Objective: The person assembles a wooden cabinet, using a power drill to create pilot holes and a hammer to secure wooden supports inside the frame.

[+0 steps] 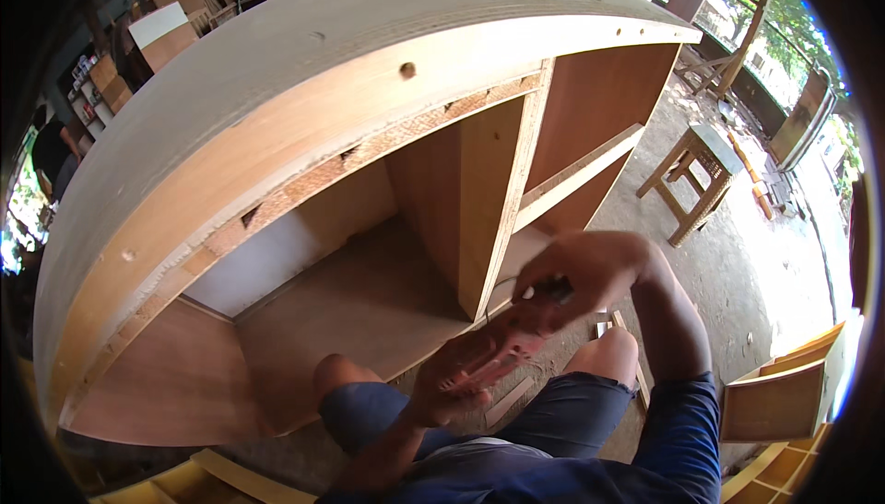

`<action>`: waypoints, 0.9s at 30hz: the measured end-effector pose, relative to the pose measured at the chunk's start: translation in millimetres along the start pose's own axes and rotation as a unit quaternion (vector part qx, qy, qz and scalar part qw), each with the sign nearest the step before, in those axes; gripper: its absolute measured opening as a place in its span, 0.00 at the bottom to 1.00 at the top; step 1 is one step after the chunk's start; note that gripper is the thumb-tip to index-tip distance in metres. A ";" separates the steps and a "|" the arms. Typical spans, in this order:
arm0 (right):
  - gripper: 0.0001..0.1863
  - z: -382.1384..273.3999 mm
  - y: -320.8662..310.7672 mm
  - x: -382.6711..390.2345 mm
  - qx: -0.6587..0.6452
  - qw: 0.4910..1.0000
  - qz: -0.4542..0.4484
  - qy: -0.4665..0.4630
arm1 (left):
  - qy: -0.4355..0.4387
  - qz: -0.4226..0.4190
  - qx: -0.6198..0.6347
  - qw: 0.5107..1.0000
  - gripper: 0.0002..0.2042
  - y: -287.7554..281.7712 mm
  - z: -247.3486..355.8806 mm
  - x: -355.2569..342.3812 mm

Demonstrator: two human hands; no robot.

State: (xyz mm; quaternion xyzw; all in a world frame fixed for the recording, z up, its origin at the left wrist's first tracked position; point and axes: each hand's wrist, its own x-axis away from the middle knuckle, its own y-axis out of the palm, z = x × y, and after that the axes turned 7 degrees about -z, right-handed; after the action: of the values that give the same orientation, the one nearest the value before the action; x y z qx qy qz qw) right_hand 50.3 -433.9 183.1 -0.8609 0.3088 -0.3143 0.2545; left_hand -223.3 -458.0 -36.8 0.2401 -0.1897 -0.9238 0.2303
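Note:
A red, elongated hand-sized object [498,355] is between my hands, above my lap; motion blur hides its exact kind. My left hand [441,386] grips its near end from below, fingers curled around it. Over the far end, my right hand [590,269] bends down with closed fingers, near a small dark part [556,288]; whether it grips that part or something small is unclear. Just ahead of both hands stands a large unfinished wooden cabinet [498,177] with a curved pale top [323,29], a vertical divider and open compartments.
The cabinet's front edge [406,71] arcs close before me, with a hole in it. A wooden stool [705,158] stands to the right on the concrete floor. Wood strips [509,401] lie between my legs. Drawer-like boxes [774,400] sit at lower right. A person [55,149] is at far left.

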 end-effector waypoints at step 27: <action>0.40 75.2 175.0 -98.9 -0.040 0.872 0.447 -0.195 | 0.070 0.076 -0.030 0.994 0.44 -76.0 145.2 56.3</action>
State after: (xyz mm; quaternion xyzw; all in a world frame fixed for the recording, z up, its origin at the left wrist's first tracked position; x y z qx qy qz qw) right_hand -22.7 -466.1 -16.1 -0.6840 0.6174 0.0202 0.3880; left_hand -369.7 -389.7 26.1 0.2820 -0.1632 -0.8896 0.3199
